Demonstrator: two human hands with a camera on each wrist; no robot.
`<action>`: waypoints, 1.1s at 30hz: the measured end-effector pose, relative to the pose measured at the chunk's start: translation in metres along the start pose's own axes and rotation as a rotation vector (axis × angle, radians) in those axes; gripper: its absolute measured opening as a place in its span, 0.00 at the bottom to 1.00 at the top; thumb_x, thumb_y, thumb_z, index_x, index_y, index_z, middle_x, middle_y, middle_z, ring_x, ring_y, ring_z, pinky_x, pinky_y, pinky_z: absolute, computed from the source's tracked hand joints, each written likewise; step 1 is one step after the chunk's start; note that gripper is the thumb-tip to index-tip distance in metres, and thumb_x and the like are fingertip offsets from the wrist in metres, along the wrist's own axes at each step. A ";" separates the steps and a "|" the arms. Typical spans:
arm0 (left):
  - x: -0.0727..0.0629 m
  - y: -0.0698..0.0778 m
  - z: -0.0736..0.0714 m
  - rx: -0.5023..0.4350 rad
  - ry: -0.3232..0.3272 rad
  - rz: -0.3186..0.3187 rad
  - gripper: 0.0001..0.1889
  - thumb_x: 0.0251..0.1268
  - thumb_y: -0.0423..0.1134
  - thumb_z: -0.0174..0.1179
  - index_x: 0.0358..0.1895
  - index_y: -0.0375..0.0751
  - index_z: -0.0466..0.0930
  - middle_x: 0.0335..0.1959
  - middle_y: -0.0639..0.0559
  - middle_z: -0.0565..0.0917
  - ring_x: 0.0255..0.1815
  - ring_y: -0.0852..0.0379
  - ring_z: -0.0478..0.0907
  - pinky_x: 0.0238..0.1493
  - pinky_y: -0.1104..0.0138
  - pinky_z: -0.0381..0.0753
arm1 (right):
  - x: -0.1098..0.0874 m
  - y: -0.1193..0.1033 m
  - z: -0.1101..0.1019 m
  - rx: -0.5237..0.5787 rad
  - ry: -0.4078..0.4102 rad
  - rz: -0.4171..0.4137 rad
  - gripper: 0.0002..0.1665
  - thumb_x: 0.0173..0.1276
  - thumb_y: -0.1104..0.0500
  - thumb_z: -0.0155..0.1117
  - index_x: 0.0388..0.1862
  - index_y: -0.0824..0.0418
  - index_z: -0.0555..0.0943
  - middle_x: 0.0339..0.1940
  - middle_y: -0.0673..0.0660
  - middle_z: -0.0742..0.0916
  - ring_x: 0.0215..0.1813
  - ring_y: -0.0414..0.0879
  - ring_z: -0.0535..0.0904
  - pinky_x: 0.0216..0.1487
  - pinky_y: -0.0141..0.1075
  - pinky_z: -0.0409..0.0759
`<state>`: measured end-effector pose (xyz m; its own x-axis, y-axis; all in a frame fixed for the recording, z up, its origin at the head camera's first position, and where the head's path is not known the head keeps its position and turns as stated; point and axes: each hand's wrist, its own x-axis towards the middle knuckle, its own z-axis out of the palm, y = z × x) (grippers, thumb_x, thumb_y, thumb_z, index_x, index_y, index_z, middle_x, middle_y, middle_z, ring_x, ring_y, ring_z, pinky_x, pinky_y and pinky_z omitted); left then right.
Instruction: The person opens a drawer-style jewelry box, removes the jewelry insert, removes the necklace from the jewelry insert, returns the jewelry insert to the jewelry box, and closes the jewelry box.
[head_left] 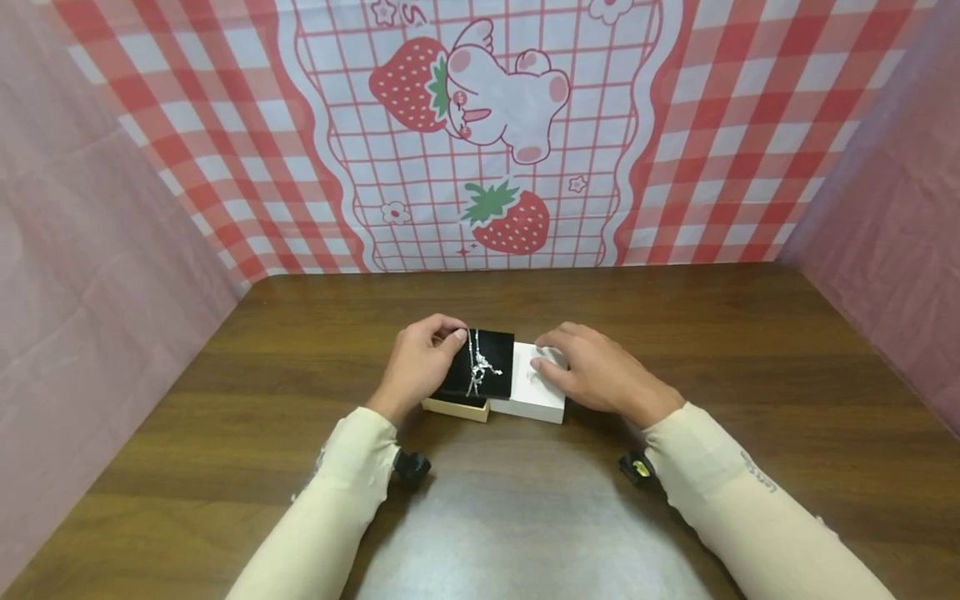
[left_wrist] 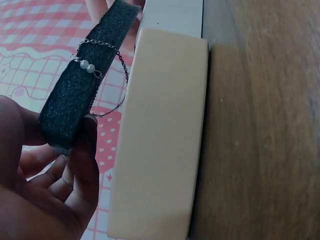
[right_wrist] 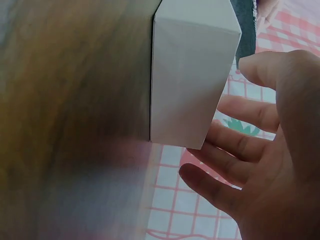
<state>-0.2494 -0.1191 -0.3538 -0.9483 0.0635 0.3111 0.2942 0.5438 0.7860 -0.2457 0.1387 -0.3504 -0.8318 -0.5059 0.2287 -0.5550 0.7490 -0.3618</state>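
My left hand (head_left: 422, 360) pinches the left edge of a black foam pad (head_left: 498, 346) between thumb and fingers. Draped over the pad is a silver necklace (head_left: 478, 368); its chain and pearly beads (left_wrist: 87, 66) show in the left wrist view. The pad is raised above a small cream box (head_left: 456, 409), whose dark interior peeks out below it. Against that box's right side sits a white box part (head_left: 528, 408), partly covered by the pad. Over its right end my right hand (head_left: 600, 371) rests with loosely bent, spread fingers, holding nothing.
A brown wood-grain table (head_left: 300, 350) carries the boxes. Behind it hangs a red-and-white checked cloth (head_left: 705, 150) with strawberry prints, and pink curtains (head_left: 112, 208) close both sides. Each wrist wears a small black camera (head_left: 412, 468).
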 end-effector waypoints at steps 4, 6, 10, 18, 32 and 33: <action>-0.001 0.003 0.001 -0.009 -0.007 0.002 0.08 0.70 0.39 0.62 0.45 0.43 0.87 0.32 0.53 0.83 0.36 0.56 0.79 0.40 0.62 0.76 | 0.000 -0.001 0.000 0.009 0.025 -0.018 0.23 0.75 0.47 0.59 0.57 0.62 0.83 0.53 0.57 0.85 0.57 0.52 0.79 0.60 0.51 0.75; -0.001 0.005 0.001 -0.017 -0.010 0.003 0.07 0.70 0.39 0.62 0.45 0.43 0.87 0.32 0.53 0.83 0.36 0.56 0.79 0.40 0.62 0.76 | 0.000 -0.001 0.000 0.011 0.044 -0.026 0.22 0.75 0.47 0.59 0.56 0.61 0.83 0.52 0.57 0.85 0.56 0.52 0.80 0.60 0.51 0.76; -0.001 0.010 0.002 -0.032 -0.018 0.014 0.07 0.71 0.39 0.62 0.45 0.43 0.87 0.32 0.53 0.83 0.35 0.56 0.78 0.39 0.62 0.76 | 0.000 0.000 -0.001 0.009 0.086 -0.042 0.19 0.75 0.49 0.60 0.53 0.60 0.85 0.50 0.55 0.86 0.54 0.50 0.80 0.59 0.50 0.76; -0.001 0.015 0.003 -0.053 -0.032 0.017 0.08 0.70 0.40 0.62 0.46 0.43 0.87 0.32 0.53 0.83 0.34 0.57 0.77 0.38 0.62 0.76 | 0.000 -0.001 -0.001 0.034 0.130 -0.063 0.17 0.74 0.51 0.61 0.51 0.60 0.86 0.47 0.54 0.87 0.52 0.49 0.82 0.56 0.48 0.78; -0.003 0.012 0.003 -0.120 -0.032 0.045 0.08 0.70 0.39 0.64 0.46 0.42 0.87 0.34 0.52 0.85 0.27 0.58 0.81 0.28 0.63 0.82 | 0.002 -0.001 0.002 0.099 0.158 -0.109 0.18 0.80 0.51 0.53 0.49 0.60 0.85 0.44 0.53 0.87 0.48 0.47 0.83 0.53 0.47 0.79; -0.003 0.012 0.003 -0.122 -0.032 0.054 0.08 0.70 0.39 0.64 0.46 0.41 0.87 0.34 0.51 0.86 0.27 0.57 0.81 0.29 0.63 0.82 | 0.002 -0.002 0.002 0.101 0.157 -0.112 0.18 0.80 0.51 0.53 0.49 0.60 0.85 0.43 0.53 0.87 0.47 0.47 0.82 0.53 0.47 0.79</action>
<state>-0.2435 -0.1099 -0.3473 -0.9333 0.1179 0.3390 0.3556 0.4333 0.8281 -0.2463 0.1354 -0.3512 -0.7611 -0.5043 0.4079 -0.6464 0.6415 -0.4130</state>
